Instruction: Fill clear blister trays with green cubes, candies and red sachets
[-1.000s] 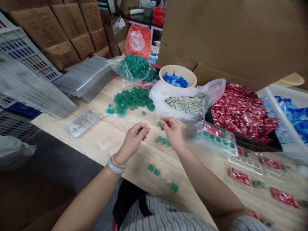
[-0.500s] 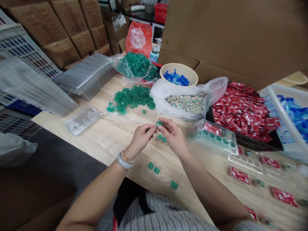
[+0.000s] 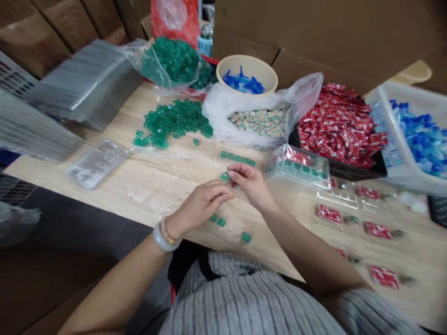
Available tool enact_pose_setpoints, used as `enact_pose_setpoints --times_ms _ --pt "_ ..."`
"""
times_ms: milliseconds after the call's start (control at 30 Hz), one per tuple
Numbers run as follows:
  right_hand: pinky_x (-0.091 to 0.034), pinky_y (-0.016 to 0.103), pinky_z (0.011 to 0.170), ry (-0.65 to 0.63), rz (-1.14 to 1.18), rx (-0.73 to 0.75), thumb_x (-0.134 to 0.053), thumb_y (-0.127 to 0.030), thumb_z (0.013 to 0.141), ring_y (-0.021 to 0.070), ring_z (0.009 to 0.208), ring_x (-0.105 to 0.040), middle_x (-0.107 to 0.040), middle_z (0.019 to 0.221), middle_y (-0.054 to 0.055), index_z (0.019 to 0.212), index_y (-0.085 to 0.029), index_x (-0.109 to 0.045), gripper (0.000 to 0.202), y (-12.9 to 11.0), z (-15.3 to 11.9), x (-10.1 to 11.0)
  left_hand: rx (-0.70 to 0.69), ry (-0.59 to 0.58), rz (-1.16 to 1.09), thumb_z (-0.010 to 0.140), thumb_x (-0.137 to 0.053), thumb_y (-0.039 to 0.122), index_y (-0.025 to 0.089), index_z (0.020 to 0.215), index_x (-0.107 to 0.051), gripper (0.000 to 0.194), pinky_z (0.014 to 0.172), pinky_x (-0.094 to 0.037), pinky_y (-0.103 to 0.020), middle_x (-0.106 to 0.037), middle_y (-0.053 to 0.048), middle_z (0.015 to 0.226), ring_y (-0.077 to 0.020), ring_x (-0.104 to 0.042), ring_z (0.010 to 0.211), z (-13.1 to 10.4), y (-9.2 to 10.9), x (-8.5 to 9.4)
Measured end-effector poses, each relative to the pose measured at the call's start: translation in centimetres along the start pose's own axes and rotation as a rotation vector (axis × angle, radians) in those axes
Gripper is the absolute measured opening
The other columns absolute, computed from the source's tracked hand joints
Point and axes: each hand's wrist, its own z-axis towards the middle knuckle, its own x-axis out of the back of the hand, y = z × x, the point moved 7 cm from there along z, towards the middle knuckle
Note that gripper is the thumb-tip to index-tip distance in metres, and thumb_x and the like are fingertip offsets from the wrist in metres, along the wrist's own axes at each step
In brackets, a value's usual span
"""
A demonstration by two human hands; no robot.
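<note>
My right hand [image 3: 249, 184] pinches a small green translucent plastic piece [image 3: 224, 177] between thumb and fingertips, above the wooden table. Just left of it is my left hand [image 3: 204, 202], palm down. Its fingers reach forward with the thumb a little apart, and no held thing shows in it. Beneath and in front of that hand lie two green pieces [image 3: 218, 220], partly hidden by it. A single green piece [image 3: 246, 237] rests nearer my body. Beyond my hands, a row of green pieces [image 3: 237, 158] sits in a clear tray.
A loose pile of green pieces [image 3: 174, 122] lies at the back left, beside a white bag [image 3: 218, 125] of small striped pieces. Red packets [image 3: 338, 125] fill a black tray. Filled clear packages [image 3: 298, 165] stand right. A cream bowl [image 3: 247, 60] holds blue parts. An empty clear tray [image 3: 98, 164] is left.
My hands have come apart: the left has moved down and left, while the right keeps the green piece. The camera view has tilted downward.
</note>
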Motion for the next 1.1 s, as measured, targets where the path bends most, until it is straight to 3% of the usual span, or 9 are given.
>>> enact_pose_setpoints --times_ms 133,200,267,433,567,667,900,1033,1100 --pt "-0.043 0.026 0.057 -0.058 0.013 -0.167 -0.066 -0.031 0.063 0.0089 0.056 -0.051 -0.057 0.065 -0.001 0.087 -0.017 -0.060 0.029 2.7 -5.4 2.2 0.448 0.055 -0.293 0.082 -0.043 0.035 0.014 0.071 -0.056 0.027 0.055 -0.037 -0.021 -0.053 0.000 0.062 -0.0097 -0.048 0.057 -2.6 -4.6 -2.2" --pt "-0.043 0.027 0.060 -0.071 0.019 -0.176 -0.065 -0.030 0.065 0.0090 0.059 -0.052 -0.058 0.071 0.000 0.092 -0.018 -0.057 0.030 3.3 -7.0 2.6 0.574 0.080 -0.453 0.081 -0.040 0.041 0.013 0.068 -0.055 0.034 0.048 -0.034 -0.021 -0.049 0.001 0.057 -0.0086 -0.045 0.051 -3.4 -6.0 -3.9" --pt "-0.043 0.026 0.062 -0.122 -0.031 -0.092 -0.064 -0.027 0.065 0.0092 0.064 -0.052 -0.057 0.075 -0.001 0.091 -0.019 -0.055 0.029 2.6 -7.2 2.3 0.624 0.125 -0.555 0.079 -0.043 0.047 0.012 0.069 -0.055 0.038 0.045 -0.033 -0.020 -0.049 0.001 0.058 -0.0078 -0.044 0.049 -3.4 -6.4 -4.9" --pt "-0.043 0.027 0.068 -0.321 -0.370 0.212 -0.055 -0.024 0.074 0.0116 0.074 -0.052 -0.054 0.084 0.004 0.085 -0.018 -0.058 0.013 -0.4 -6.1 0.4 0.621 0.057 -0.867 0.067 -0.064 0.038 0.013 0.080 -0.057 0.029 0.044 -0.031 -0.017 -0.048 0.003 0.059 -0.0045 -0.041 0.048 -2.0 -4.4 -5.9" --pt "-0.044 0.026 0.065 -0.139 -0.486 0.333 -0.051 -0.025 0.077 0.0113 0.072 -0.052 -0.052 0.088 0.005 0.095 -0.020 -0.056 0.019 -0.8 -6.3 1.2 0.683 0.169 -1.095 0.061 -0.071 0.028 0.013 0.080 -0.057 0.028 0.048 -0.034 -0.015 -0.049 0.004 0.062 -0.0032 -0.045 0.052 -2.4 -4.4 -5.7" --pt "-0.044 0.026 0.062 -0.052 -0.606 0.373 -0.050 -0.027 0.079 0.0120 0.068 -0.052 -0.055 0.079 0.004 0.088 -0.019 -0.056 0.014 -0.5 -7.3 1.3 0.688 0.272 -1.169 0.061 -0.071 0.026 0.013 0.079 -0.057 0.026 0.051 -0.037 -0.015 -0.051 0.003 0.065 -0.0033 -0.047 0.055 -2.8 -5.0 -5.6" --pt "-0.043 0.026 0.063 -0.040 -0.930 0.584 -0.041 -0.018 0.080 0.0144 0.069 -0.053 -0.055 0.073 0.005 0.077 -0.019 -0.055 0.015 -2.2 -8.1 -0.6 0.678 0.314 -1.044 0.064 -0.066 0.028 0.014 0.087 -0.056 0.028 0.047 -0.034 -0.017 -0.052 0.002 0.066 -0.0049 -0.047 0.054 -2.4 -4.7 -5.4" --pt "-0.040 0.027 0.060 -0.027 -1.001 0.595 -0.040 -0.016 0.077 0.0149 0.065 -0.049 -0.053 0.069 0.005 0.070 -0.018 -0.052 0.014 -2.1 -7.3 -1.1 0.596 0.346 -0.849 0.065 -0.063 0.025 0.012 0.076 -0.056 0.018 0.046 -0.032 -0.018 -0.050 0.003 0.058 -0.0049 -0.043 0.049 -1.8 -4.2 -4.5" --pt "-0.039 0.027 0.060 0.040 -0.966 0.553 -0.041 -0.016 0.075 0.0154 0.066 -0.049 -0.052 0.070 0.005 0.070 -0.017 -0.051 0.012 -2.0 -5.8 -0.5 0.514 0.366 -0.792 0.066 -0.062 0.023 0.013 0.074 -0.056 0.014 0.047 -0.031 -0.019 -0.048 0.004 0.056 -0.0045 -0.041 0.048 -1.5 -3.5 -3.6"
